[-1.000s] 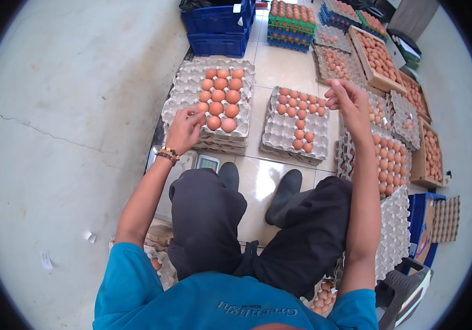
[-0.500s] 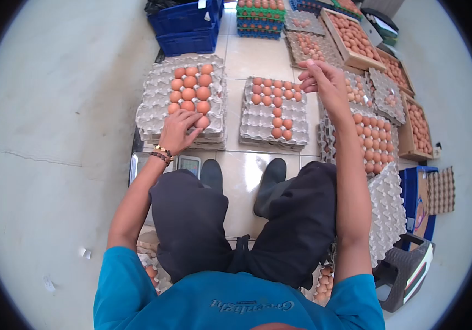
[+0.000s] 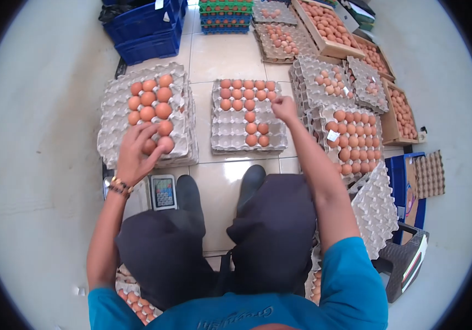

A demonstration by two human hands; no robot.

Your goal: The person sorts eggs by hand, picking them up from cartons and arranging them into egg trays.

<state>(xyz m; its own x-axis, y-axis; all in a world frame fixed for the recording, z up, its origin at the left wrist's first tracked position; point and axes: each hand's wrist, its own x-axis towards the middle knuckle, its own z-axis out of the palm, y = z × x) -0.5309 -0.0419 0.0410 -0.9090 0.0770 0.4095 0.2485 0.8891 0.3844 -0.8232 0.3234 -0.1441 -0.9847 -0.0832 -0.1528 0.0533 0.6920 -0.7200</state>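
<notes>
Right hand (image 3: 284, 108) now lower, down beside right edge of grey moulded-pulp middle tray (image 3: 228, 130); both hands thus at egg level, judged as handling at two trays together. Fingers bunched narrow; cannot tell if anything held. Nearest: round brown upper-right egg (image 3: 271, 95), just beyond fingertips. Left hand (image 3: 136, 151) half-spread, thumb and fingers around smooth brown lower egg (image 3: 149, 147) on grey moulded-pulp left tray (image 3: 116, 135); grip unclear.

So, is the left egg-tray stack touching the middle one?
Apart. The head view looks down on it: a strip of tiled floor runs between the left egg-tray stack and the middle egg-tray stack.
</notes>
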